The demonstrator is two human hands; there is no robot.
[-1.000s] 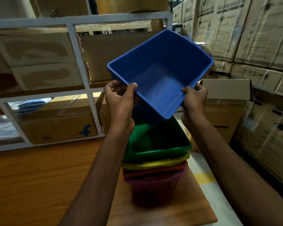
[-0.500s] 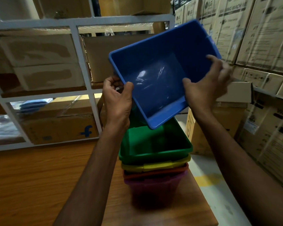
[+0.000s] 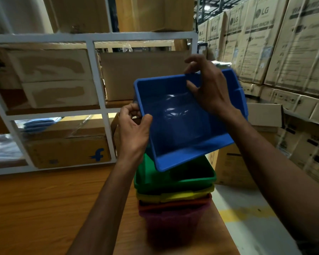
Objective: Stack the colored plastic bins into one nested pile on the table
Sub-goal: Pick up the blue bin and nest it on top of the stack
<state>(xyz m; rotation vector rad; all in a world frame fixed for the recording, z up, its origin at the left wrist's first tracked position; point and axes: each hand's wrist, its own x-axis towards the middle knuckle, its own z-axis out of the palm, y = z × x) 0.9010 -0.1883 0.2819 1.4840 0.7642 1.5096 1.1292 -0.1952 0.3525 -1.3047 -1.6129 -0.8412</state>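
A blue bin (image 3: pixel 180 122) hangs tilted, with its opening turned toward me, just above a nested pile. My left hand (image 3: pixel 134 124) grips the bin's left rim. My right hand (image 3: pixel 210 89) reaches over to the far rim, thumb inside the bin and fingers curled over the edge. The pile stands near the right end of the wooden table (image 3: pixel 44 208): a green bin (image 3: pixel 173 181) on top, then a yellow bin (image 3: pixel 175 196), an orange-red bin (image 3: pixel 173 203) and a purple bin (image 3: pixel 171 221) at the bottom. The blue bin's near lower corner overlaps the green bin's opening.
A white metal rack (image 3: pixel 98 85) with cardboard boxes stands behind the table. Tall stacks of cartons (image 3: pixel 276 52) line the right side. A brown box (image 3: pixel 232 168) sits on the floor right of the table. The table's right edge runs close to the pile.
The blue bin has come down and turned flatter over the green bin. My right hand slid from the bin's right wall to its far rim. The left hand kept its grip.
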